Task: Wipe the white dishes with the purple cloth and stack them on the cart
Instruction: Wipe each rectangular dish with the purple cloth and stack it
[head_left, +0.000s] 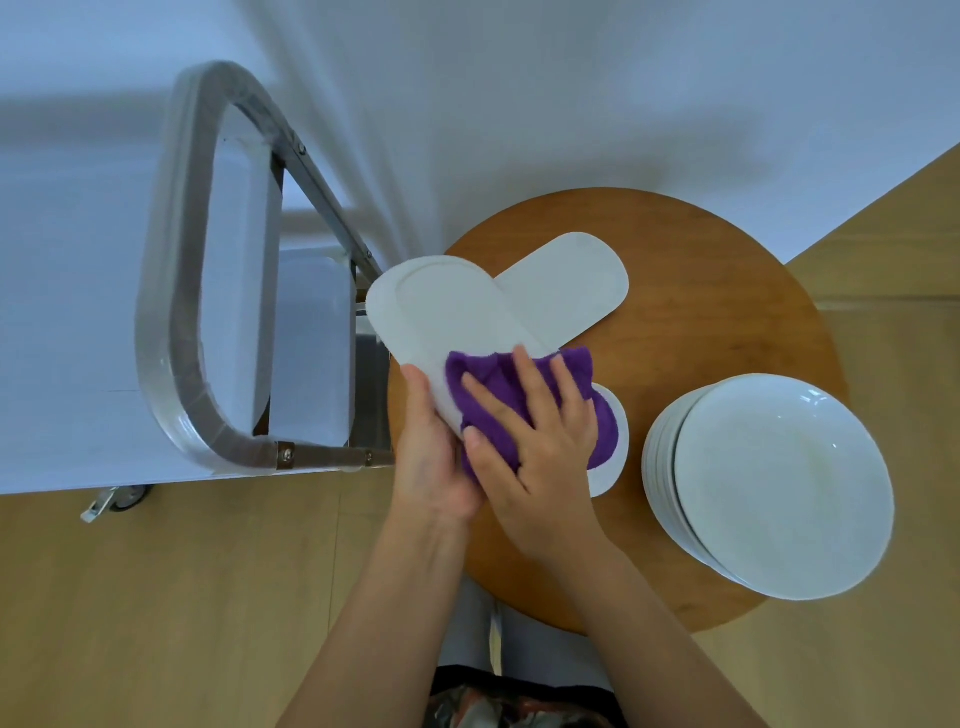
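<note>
Dish (447, 312), gripped by our left hand (434, 457), is running far-left toward the cart (171, 291) while our flat right hand (540, 441) is pressing the cloth (498, 379).

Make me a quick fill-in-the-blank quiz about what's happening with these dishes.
1. The right hand presses a ____ cloth onto the oblong dish.
2. The left hand grips that dish by its ____ end.
3. The stack of round bowls sits on a round ____ table.

Missing words: purple; near; wooden
</note>
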